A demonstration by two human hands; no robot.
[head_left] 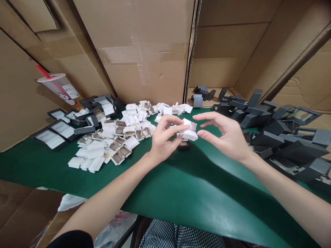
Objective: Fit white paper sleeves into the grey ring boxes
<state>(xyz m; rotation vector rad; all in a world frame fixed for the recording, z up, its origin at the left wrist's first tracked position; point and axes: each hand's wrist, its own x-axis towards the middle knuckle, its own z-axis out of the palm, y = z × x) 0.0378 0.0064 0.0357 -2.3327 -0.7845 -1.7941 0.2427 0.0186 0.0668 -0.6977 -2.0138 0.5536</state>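
My left hand (167,139) pinches a small white folded box (190,130) between thumb and fingers, above the green table. To its right, my right hand (223,136) holds nothing; thumb and fingers are spread, with a small gap to the white box. Just beneath the white box a dark box (184,144) sits on the table, partly hidden by my left hand. A heap of small white boxes (130,120), several showing brown-grey insides, spreads to the left of my left hand.
Black boxes, many open, crowd the right side (276,127). More black boxes (60,129) lie at the left with white inserts. A plastic cup (58,88) with a red straw leans against the cardboard wall (144,44). The green table (160,193) runs along the front.
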